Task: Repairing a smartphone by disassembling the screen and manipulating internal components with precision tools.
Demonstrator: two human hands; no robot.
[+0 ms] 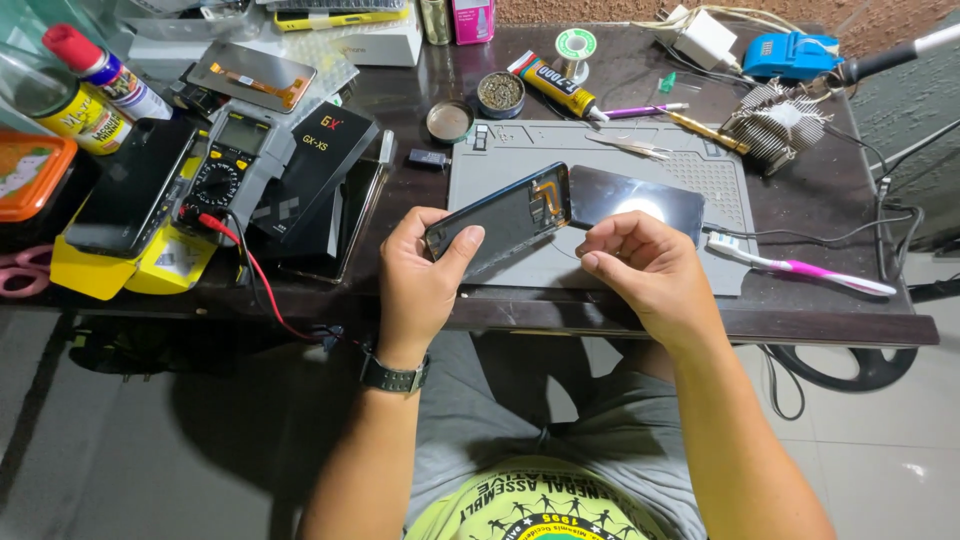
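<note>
The left hand (pixel 418 283), a watch (pixel 394 376) on its wrist, is gripping the near end of a dark phone (pixel 503 216), thumb lying across its face, holding it tilted above the front edge of the grey mat (pixel 720 180). The right hand (pixel 640 270) is sitting just beside the phone with its fingers curled in narrowly, pinching something too small to make out. Just behind it a glossy black panel (pixel 640 200) is lying flat on the mat, and a pink and white toothbrush (pixel 800 266) is resting to the right. To the left, a black slim box (pixel 322 160) with red and white lettering is leaning beside a grey meter (pixel 228 160), and another phone (pixel 135 185) is lying on a yellow box (pixel 120 272). Farther back, a yellow and black glue tube (pixel 552 85) is pointing across the table, and a yellow labelled can (pixel 85 118) and a red capped spray can (pixel 105 70) are lying at the far left. A pink box (pixel 473 20) is standing at the back edge.
</note>
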